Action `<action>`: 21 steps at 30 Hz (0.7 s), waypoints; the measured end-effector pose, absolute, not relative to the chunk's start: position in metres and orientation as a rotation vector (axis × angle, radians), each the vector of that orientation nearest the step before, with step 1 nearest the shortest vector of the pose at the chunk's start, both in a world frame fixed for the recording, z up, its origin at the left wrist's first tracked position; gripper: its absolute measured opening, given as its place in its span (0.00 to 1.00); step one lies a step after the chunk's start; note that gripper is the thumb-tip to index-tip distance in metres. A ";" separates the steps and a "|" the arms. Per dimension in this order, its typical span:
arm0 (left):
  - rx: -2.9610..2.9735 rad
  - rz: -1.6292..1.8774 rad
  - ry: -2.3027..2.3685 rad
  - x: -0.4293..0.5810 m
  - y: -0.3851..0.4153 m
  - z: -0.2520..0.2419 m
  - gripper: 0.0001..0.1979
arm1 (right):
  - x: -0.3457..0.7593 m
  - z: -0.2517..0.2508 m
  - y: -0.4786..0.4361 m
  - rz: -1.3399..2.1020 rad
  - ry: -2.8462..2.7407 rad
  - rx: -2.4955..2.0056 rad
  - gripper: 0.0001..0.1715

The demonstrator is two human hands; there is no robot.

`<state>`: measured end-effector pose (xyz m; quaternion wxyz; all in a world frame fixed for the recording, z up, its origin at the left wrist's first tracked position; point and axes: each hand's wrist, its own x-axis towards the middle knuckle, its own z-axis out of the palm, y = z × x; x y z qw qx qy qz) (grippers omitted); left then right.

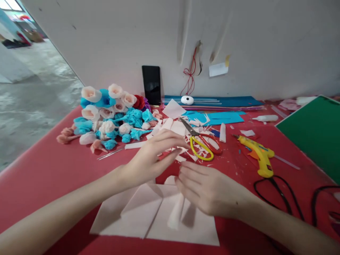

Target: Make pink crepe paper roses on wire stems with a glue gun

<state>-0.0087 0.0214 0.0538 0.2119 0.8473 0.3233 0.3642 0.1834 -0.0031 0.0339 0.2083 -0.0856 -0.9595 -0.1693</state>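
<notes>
Left hand [152,154]: thumb spread from long fingers | right hand [205,186]: fingers curled, grip cannot be told | smooth pale rolled paper [174,217] beside its fingertips, over flat pink paper sheets [114,221], red tabletop [66,180] | behind: crinkled blue-and-peach flowers [107,126], loop-handled scissors [196,133]

Flowers [106,113] left on table [66,170], scissors [195,133] on scraps [176,128] centre, glue gun [261,156] right, phone [152,85] behind, sheets [140,212] in front

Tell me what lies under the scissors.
Around the scissors and through their handle loops, pale paper scraps show on the red table. What lies directly beneath the blades and handles is covered and cannot be seen.
</notes>
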 end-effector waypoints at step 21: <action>2.080 0.723 0.568 0.023 0.002 0.065 0.07 | 0.186 0.045 -0.016 -0.684 -2.687 -0.123 0.13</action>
